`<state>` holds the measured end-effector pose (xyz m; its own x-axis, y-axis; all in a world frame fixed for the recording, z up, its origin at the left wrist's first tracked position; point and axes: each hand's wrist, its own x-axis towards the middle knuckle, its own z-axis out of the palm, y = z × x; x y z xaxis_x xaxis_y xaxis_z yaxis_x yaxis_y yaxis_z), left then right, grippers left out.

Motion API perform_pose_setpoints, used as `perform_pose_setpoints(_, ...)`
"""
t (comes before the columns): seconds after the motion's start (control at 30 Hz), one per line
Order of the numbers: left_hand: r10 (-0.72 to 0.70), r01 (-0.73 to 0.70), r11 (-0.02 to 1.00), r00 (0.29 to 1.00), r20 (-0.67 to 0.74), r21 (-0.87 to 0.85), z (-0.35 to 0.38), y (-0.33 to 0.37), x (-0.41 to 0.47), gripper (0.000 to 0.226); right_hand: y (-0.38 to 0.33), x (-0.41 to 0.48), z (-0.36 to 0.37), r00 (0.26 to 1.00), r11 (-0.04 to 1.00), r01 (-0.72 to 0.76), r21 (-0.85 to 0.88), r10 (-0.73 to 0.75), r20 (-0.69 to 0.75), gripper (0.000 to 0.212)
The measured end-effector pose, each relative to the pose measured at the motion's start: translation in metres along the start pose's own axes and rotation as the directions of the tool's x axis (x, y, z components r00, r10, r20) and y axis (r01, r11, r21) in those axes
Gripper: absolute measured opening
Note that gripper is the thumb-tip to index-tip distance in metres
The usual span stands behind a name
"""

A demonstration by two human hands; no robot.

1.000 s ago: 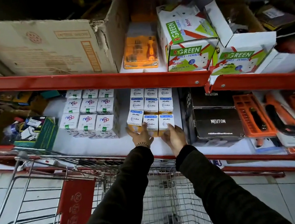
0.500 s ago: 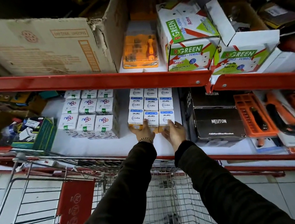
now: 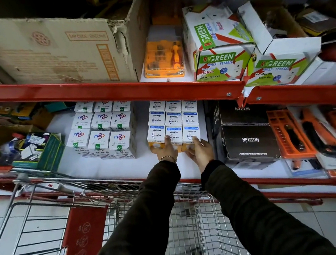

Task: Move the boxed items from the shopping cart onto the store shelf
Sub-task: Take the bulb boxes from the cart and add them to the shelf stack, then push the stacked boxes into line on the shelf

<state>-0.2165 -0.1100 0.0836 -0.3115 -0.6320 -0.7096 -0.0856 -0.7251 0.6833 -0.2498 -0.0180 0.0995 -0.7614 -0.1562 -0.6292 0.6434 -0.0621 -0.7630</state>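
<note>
From my head camera, both my arms reach over the shopping cart (image 3: pixel 194 218) to the middle store shelf (image 3: pixel 113 169). My left hand (image 3: pixel 165 149) presses flat, fingers spread, against the front of the Wipro Garnet boxes (image 3: pixel 174 122), touching the front row's middle and left boxes. My right hand (image 3: pixel 201 150) cups the front right box from its lower right corner, fingers loosely curled on it rather than clamped. Neither hand lifts anything; both push.

The Wipro stack sits at about twelve o'clock from my hands, three across and three rows deep. At ten o'clock stands the Nippo boxes (image 3: pixel 100 133) block, apart from my stack by a bare strip of shelf. At three o'clock the black Neuton box (image 3: pixel 250 141) sits just beside my right hand.

I judge this step to be squaring the front row. To do it well I should push evenly with both palms so the row slides straight back, keep the fronts flush, and mind my right knuckles against the Neuton box. The part of the cart basket I can see looks nearly bare, though my arms hide some of it.
</note>
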Motion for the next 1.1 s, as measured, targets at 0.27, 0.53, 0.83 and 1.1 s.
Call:
perform_pose_setpoints(0.27, -0.045, 0.045, 0.998, 0.999, -0.005, 0.052, -0.031, 0.009, -0.016, 0.087, 0.017, -0.025, -0.010, 0.998, 0.997, -0.055, 0.058, 0.054, 0.024, 0.019)
perform_pose_setpoints(0.53, 0.111, -0.148, 0.974, 0.972, -0.206, -0.172, -0.116, 0.055, -0.019, 0.069, 0.047, -0.064, 0.049, 0.975, 0.984, -0.174, 0.050, 0.165, 0.147, 0.029)
perform_pose_setpoints(0.83, 0.037, -0.022, 0.988, 0.995, -0.096, 0.153, -0.171, 0.125, 0.033, 0.073, 0.067, -0.080, 0.149, 0.937, 0.980, -0.198, -0.027, 0.197, 0.287, 0.020)
perform_pose_setpoints(1.1, 0.037, -0.017, 0.973, 0.996, -0.082, 0.231, -0.173, 0.140, 0.050, 0.060, 0.078, -0.067, 0.185, 0.975, 0.995, -0.101, 0.017, 0.095, 0.198, 0.015)
